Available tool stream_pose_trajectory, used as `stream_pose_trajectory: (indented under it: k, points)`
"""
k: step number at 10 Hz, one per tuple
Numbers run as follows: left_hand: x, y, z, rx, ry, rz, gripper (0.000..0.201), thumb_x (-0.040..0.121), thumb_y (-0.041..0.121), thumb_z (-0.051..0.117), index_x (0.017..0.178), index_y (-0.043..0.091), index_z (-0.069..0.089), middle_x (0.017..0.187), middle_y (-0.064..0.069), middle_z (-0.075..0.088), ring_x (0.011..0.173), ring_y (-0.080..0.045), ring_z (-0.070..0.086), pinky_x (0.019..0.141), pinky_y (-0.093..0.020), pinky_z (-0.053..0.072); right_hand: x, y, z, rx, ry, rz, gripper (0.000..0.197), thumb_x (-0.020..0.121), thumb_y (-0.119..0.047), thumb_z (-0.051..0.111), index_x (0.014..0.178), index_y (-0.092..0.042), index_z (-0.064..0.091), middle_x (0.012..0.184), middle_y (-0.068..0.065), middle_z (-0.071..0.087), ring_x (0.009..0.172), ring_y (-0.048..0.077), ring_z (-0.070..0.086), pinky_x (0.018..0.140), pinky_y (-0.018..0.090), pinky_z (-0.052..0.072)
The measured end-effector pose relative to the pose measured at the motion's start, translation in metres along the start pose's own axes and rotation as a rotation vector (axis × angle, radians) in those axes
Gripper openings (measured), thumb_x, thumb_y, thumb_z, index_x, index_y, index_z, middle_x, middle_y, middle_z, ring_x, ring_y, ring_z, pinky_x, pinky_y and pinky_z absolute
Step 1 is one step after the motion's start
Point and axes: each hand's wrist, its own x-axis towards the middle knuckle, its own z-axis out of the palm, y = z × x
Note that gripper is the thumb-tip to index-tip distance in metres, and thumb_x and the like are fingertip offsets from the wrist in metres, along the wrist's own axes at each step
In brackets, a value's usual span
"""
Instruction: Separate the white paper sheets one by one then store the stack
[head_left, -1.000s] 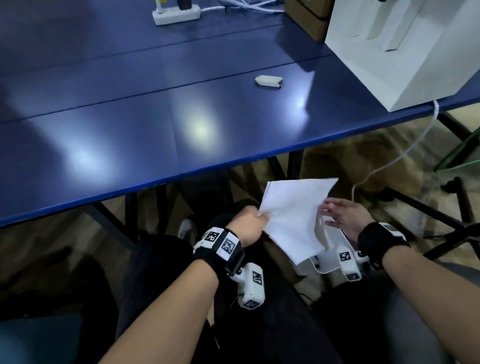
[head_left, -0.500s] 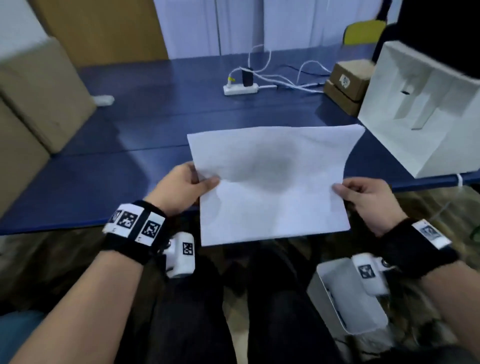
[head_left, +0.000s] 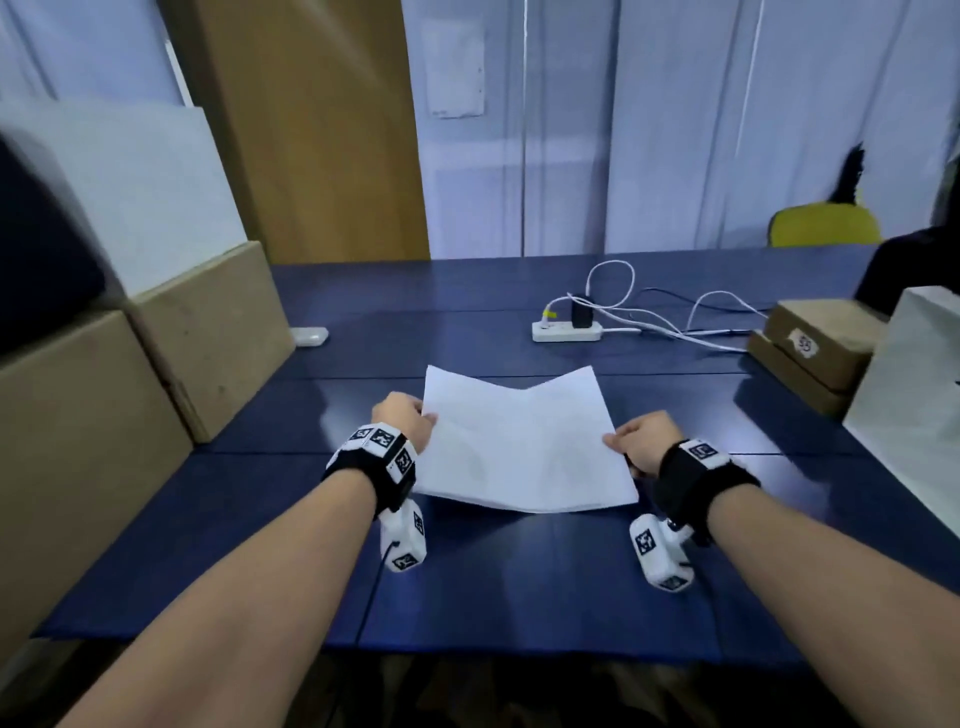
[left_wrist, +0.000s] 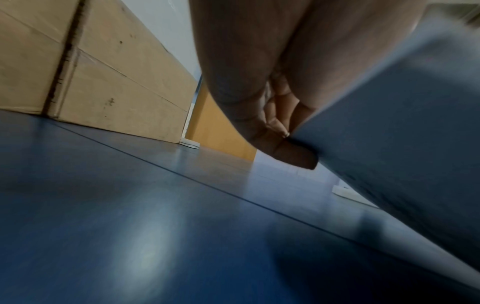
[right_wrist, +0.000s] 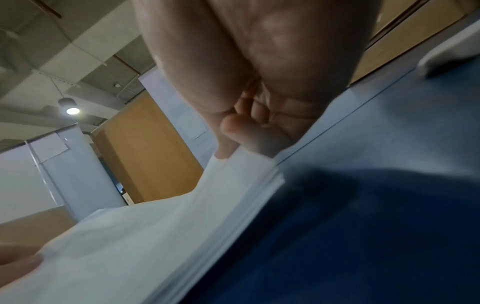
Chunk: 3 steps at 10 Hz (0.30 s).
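1. While both hands pinch it, left hand (head_left: 402, 423) on one side edge and right hand (head_left: 641, 441) on the other, the stack (head_left: 524, 447) sags just above the table (head_left: 519, 571).
2. Uneven release would probably fan the sheets.
3. Sliding thumbs could peel two together.

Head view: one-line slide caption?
Both hands, left hand and right hand, hold a stack of white paper sheets by its side edges over the blue table.

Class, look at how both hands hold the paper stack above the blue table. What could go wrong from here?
1. The paper stack sags in the middle between the left hand and right hand; it could crease.
2. The sheet edges look fanned at the right hand's pinch; sheets may slip out of line.
3. Set down on the blue table, loose sheets may slide.
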Motion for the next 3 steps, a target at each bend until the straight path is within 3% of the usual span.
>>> stream_pose_trajectory:
  k: [1, 2, 3]
  points:
    - [0.022, -0.002, 0.009, 0.049, -0.022, 0.001, 0.016, 0.094, 0.027, 0.064, 0.095, 0.015, 0.074, 0.106, -0.012, 0.07, 0.088, -0.029, 0.06, 0.077, -0.026, 0.044, 0.014, -0.001, 0.005, -0.047, -0.015, 0.009, 0.017, 0.085, -0.021, 0.075, 0.08, -0.006, 0.069, 0.06, 0.012, 0.065, 0.043, 0.022, 0.055, 0.055, 0.029, 0.05]
    - [0.036, -0.006, 0.015, 0.12, -0.054, -0.015, 0.022, 0.092, 0.034, 0.064, 0.082, 0.016, 0.07, 0.09, -0.007, 0.069, 0.078, -0.025, 0.058, 0.071, -0.026, 0.043, 0.019, -0.004, 0.007, -0.018, -0.048, 0.067, 0.025, 0.088, -0.023, 0.071, 0.074, -0.005, 0.062, 0.051, 0.009, 0.055, 0.038, 0.02, 0.052, 0.044, 0.024, 0.044]
    - [0.048, -0.011, 0.012, 0.162, -0.055, -0.042, 0.043, 0.091, 0.051, 0.059, 0.08, 0.009, 0.064, 0.078, -0.009, 0.066, 0.069, -0.024, 0.055, 0.064, -0.027, 0.041, 0.033, -0.004, 0.005, 0.109, 0.015, 0.074, 0.028, 0.088, -0.024, 0.071, 0.079, 0.001, 0.063, 0.064, 0.019, 0.06, 0.046, 0.025, 0.052, 0.046, 0.035, 0.051]
